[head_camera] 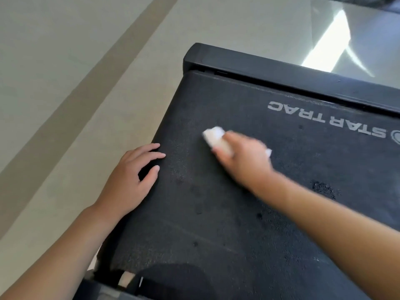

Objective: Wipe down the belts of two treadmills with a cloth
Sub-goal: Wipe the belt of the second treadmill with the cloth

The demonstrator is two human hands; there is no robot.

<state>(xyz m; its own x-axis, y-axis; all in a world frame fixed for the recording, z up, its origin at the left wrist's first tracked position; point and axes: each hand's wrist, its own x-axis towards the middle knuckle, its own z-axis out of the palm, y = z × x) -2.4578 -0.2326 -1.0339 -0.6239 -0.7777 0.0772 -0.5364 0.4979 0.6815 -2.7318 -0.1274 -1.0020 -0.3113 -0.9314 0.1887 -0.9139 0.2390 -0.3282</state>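
My right hand [242, 158] grips the soft, light white cloth [216, 138] bunched flat against the grainy belt [216, 213], left hand [134, 176] resting loose-fingered on its edge.

Pale tiled floor [65, 61] crossed by a darker stripe [104, 72], with bright glare [331, 37] at upper right.

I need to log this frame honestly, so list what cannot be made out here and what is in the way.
- Head view: the right hand and cloth are motion-blurred, and the hand covers most of the cloth, so the grip is unclear.
- The treadmill belt runs off the right and bottom edges.
- The round logo beside STAR TRAC is cut by the right edge.
- No second treadmill can be identified.
- Under the left hand, the belt edge is hidden.
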